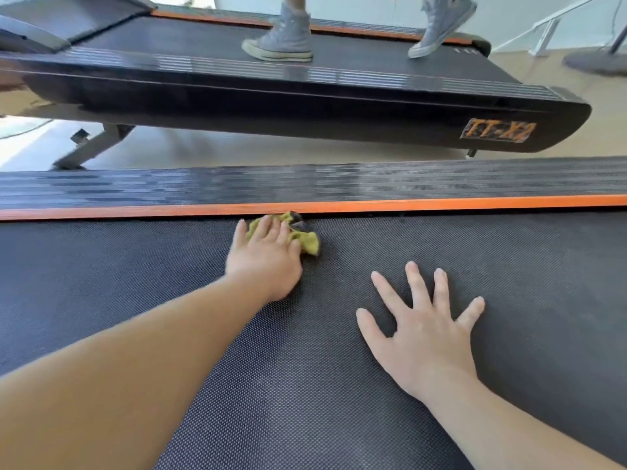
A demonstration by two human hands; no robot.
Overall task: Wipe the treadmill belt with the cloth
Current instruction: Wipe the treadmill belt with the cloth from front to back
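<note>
Pressing with the left hand (pixel 268 256), the person holds a bunched yellow cloth (pixel 307 240) against the treadmill belt (pixel 305 385) at its far edge, where the cloth touches the orange trim strip (pixel 441 205). The fingers lie extended over the wad rather than clenched round it; the thumb is hidden, so whether it pinches the cloth cannot be confirmed. A flat hand probably suits the work, spreading pressure so the cloth drags across the textured surface.

The right hand (pixel 427 337) holds nothing. It rests palm down on the belt with fingers spread wide, nearer the person and apart from the cloth. It appears to act as a brace while the person leans forward.

Orientation: the belt's long axis runs left to right across the view, parallel to the trim strip and the ribbed side rail (pixel 339 184). The crumpled cloth lies longer along that same line, its right end dipping slightly toward the person.

Beyond the rail stands a second treadmill (pixel 305 103), where another person's grey sneakers (pixel 281 42) show.
</note>
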